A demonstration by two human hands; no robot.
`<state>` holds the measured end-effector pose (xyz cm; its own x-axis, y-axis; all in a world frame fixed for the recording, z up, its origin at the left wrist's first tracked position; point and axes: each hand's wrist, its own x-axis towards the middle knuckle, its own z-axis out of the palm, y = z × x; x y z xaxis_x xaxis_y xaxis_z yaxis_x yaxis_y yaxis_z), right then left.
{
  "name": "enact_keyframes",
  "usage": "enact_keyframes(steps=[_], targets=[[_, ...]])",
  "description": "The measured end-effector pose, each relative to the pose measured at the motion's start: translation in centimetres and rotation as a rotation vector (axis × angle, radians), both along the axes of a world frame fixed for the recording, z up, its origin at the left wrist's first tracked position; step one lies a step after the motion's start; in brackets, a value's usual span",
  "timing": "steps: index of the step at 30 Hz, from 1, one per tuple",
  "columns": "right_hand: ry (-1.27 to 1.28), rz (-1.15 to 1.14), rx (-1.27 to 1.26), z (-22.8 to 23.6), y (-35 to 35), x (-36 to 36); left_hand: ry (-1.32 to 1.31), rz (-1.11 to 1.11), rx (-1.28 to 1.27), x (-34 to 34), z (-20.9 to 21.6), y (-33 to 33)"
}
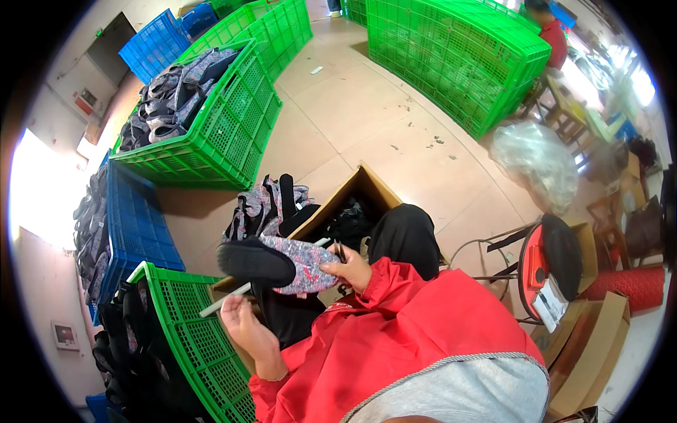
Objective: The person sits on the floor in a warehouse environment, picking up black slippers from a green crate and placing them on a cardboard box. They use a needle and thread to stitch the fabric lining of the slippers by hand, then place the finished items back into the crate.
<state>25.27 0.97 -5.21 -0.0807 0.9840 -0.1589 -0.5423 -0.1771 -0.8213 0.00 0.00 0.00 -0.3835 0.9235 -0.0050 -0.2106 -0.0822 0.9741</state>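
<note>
My right hand (350, 269) is closed on the patterned part of a shoe (302, 266), its fabric mottled grey and pink and its other end black. The black end points left, over my lap. A thin dark object, too small to name, shows by my right fingers. Below the shoe and apart from it, my left hand (248, 330) holds nothing, with its loosely bent fingers apart. A whitish bar (224, 299) runs just beyond that hand. Past the shoe lies a heap of similar patterned and black pieces (262, 209).
A cardboard box (374, 185) with dark contents stands before my knees. Green crates (236, 123) and a blue crate (144, 222) full of shoes line the left. More green crates (451, 63) stand ahead. At right are a clear plastic bag (536, 158) and a round black stool (562, 247).
</note>
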Motion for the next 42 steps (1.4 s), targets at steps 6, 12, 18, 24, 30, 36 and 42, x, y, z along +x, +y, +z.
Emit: enact_keyframes(steps=[6,12,18,24,30,36,42], targets=[[-0.372,-0.065,0.180,3.0,0.2,3.1,-0.004,-0.432,-0.111,8.4,1.2,1.1],[-0.978,-0.060,0.357,6.2,-0.2,6.9,-0.297,-0.604,-0.308,11.7,-0.7,2.7],[-1.055,0.043,0.288,5.9,-1.6,5.8,-0.461,-0.606,-0.498,11.4,-2.4,1.2],[-1.027,0.234,0.475,7.1,-2.9,2.0,-0.559,-0.532,-0.683,7.0,0.0,-0.7],[-1.095,0.346,0.619,6.8,-3.1,-1.8,-0.549,-0.514,-0.723,2.7,0.6,-1.2],[-1.018,0.518,0.530,6.1,-1.4,-4.0,-0.059,-0.363,-0.554,1.1,0.5,-1.4],[-0.996,0.483,0.537,5.0,0.0,-5.8,0.695,-0.271,-0.254,-0.1,-0.6,-2.2]])
